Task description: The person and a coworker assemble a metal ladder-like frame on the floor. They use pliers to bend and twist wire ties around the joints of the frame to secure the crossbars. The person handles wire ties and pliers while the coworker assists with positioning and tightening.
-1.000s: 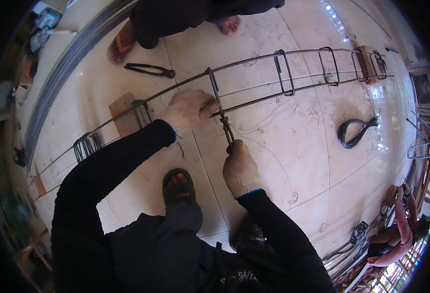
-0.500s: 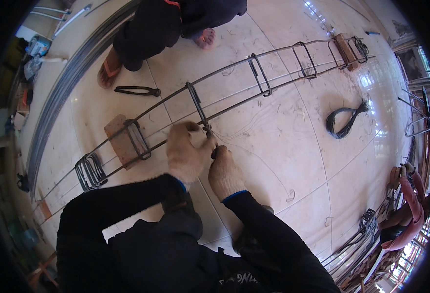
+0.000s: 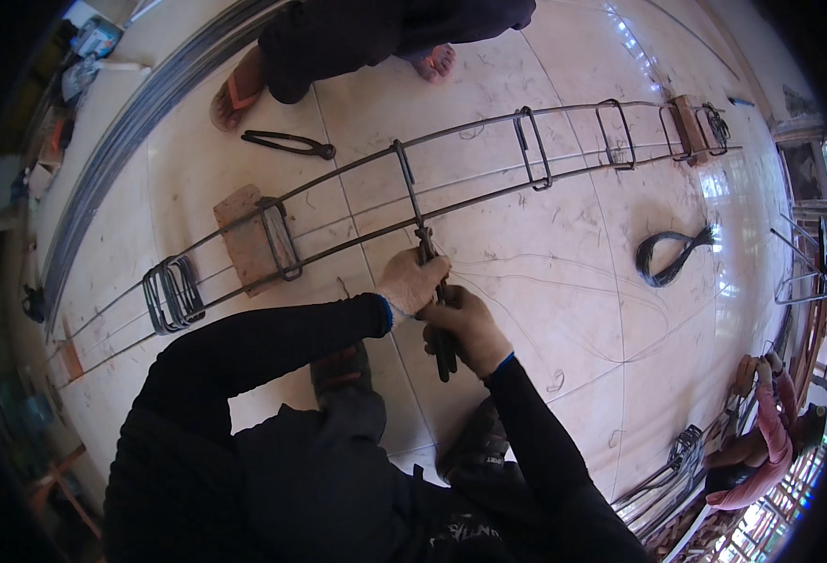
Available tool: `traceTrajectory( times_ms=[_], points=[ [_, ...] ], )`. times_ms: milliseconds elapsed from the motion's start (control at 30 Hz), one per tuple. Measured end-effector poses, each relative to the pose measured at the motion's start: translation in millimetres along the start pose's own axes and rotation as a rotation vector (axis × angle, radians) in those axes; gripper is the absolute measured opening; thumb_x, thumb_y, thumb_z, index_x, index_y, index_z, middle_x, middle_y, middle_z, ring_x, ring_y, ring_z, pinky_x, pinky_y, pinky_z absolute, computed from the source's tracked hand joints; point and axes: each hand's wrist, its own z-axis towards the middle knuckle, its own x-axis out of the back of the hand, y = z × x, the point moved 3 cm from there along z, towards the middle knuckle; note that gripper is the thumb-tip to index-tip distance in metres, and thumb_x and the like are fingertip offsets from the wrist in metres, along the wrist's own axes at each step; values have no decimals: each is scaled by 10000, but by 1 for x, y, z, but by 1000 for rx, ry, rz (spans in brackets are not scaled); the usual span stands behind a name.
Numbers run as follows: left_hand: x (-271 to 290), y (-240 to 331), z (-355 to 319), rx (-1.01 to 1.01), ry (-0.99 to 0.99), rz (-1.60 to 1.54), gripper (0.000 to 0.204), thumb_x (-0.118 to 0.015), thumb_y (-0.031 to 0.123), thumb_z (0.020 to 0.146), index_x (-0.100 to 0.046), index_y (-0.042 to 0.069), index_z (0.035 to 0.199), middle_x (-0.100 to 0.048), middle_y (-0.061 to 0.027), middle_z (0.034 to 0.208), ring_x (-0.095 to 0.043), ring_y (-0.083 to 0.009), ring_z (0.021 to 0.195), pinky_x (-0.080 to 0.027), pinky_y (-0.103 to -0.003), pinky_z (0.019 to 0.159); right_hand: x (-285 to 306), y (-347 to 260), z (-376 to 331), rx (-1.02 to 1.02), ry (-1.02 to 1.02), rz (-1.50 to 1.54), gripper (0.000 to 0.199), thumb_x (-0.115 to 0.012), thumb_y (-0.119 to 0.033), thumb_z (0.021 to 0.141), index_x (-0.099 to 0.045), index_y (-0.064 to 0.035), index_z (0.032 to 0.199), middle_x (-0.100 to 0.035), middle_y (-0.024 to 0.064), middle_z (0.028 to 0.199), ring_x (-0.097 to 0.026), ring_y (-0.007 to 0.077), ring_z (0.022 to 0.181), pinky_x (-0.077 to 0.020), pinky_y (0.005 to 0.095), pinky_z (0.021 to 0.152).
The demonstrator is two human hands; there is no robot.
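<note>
My right hand (image 3: 470,328), in a pale knit glove, is closed around dark pincers (image 3: 445,355), whose handles stick out below it. Their head meets a stirrup (image 3: 406,178) at the near long bar (image 3: 357,245) of a rebar frame. Against the pincers' neck my left hand (image 3: 411,283), also gloved, has its fingers closed; whether they grip the tool or a wire is hidden. Thin tie wires (image 3: 526,258) trail rightward over the floor from beside the hands.
Bricks (image 3: 238,220) prop the frame. Bunched stirrups (image 3: 171,293) hang at its left. Second pincers (image 3: 288,143) lie beyond it, near a person's feet (image 3: 235,92). A wire coil (image 3: 662,258) lies right. Long rods (image 3: 113,178) curve along the left; another person (image 3: 770,436) works far right.
My left hand has moved in against the pincers, and their handles now show below my right hand. The whole view has shifted somewhat, so the frame appears farther right.
</note>
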Motion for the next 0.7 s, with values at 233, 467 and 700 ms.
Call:
traceTrajectory(
  times_ms=[233, 467, 700],
  points=[
    [9, -6, 6, -20, -148, -45, 438, -672, 416, 1034, -767, -6, 963, -757, -91, 863, -701, -207, 823, -559, -408, 785, -17, 68, 23, 127, -715, 758, 709, -745, -552, 1019, -574, 12, 1413, -632, 105, 826, -656, 277, 610, -633, 489, 545],
    [25, 10, -14, -52, -40, 406, 495, -724, 473, 1012, -765, -12, 1101, -793, -181, 957, -739, -359, 850, -570, -450, 788, 6, 21, 6, -157, -539, 472, 402, -702, -489, 1094, -553, -135, 977, -446, -13, 658, -453, 153, 483, -429, 382, 438],
    [70, 46, -22, -584, 407, 809, 474, -730, 409, 950, -718, -8, 1174, -758, -240, 1120, -733, -431, 1088, -572, -507, 950, 8, -17, -6, -310, -426, 220, 281, -652, -321, 1124, -538, -154, 928, -432, -28, 685, -452, 135, 527, -458, 384, 518]
  ],
)
